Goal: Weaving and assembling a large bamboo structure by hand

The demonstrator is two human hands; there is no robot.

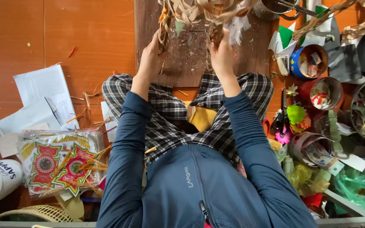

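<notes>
At the top of the view, over a dark board (191,63), stands a woven piece (199,10) of thin tan strips, partly cut off by the frame. It looks light, springy and easy to crease, so a hold on the plaited legs seems safer than on loose ends. The left hand (152,55) is closed around the left leg, the right hand (221,52) around the right leg. Tins (309,61) of scraps stand to the right, papers (43,97) to the left.

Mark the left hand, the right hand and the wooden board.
left hand (150,57), head view, back of the hand
right hand (221,55), head view, back of the hand
wooden board (187,59), head view, bare middle between the hands
</notes>
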